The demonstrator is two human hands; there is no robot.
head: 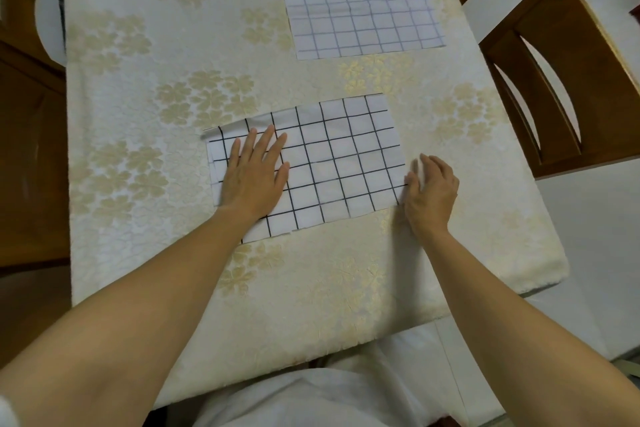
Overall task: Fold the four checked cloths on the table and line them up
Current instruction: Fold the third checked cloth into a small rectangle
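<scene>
The near cloth [339,163] lies flat on the table [138,97]. The left hand [254,172] presses it, fingers apart. The right hand [431,196] curls at its right edge; blur hides any pinch. A hard pull could drag the near cloth and fold it crooked.

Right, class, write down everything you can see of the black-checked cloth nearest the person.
The black-checked cloth is a thin white fabric rectangle with a black grid, lying flat and slightly skewed on the floral tablecloth. A second layer seems to show along its left edge. The left hand presses flat on its left part; the right hand curls at its right edge, too blurred to show a pinch.
</scene>
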